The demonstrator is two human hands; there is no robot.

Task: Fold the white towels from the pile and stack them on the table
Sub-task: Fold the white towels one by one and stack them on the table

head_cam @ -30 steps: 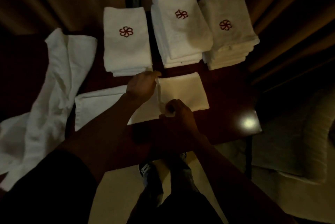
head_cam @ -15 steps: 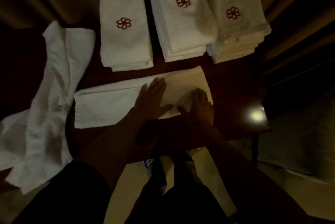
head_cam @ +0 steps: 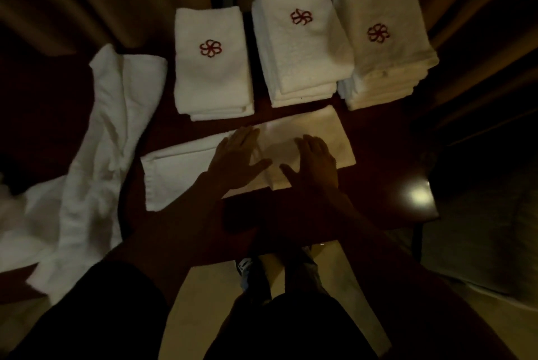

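Now, half-folded towel (head_cam: 180,173): flat on the dark table (head_cam: 393,185), just before the folded stacks (head_cam: 300,48).
Left hand (head_cam: 235,161): fingers straight, palm pressing the towel's middle.
Right hand (head_cam: 314,164): flat, fingers spread, on the doubled right part.
Pile (head_cam: 96,141): loose white towels at left, cut off by the frame.
Hard to see: the towel's near edge, shadowed under the forearms.

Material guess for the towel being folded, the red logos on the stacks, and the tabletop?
Towel being folded: looks like white cotton terry, matte, nubby pile, soft creases. Red logos: probably embroidered thread, though too blurred to confirm stitching. Tabletop: dark, glossy, perhaps varnished wood or laminate; it mirrors a light spot.
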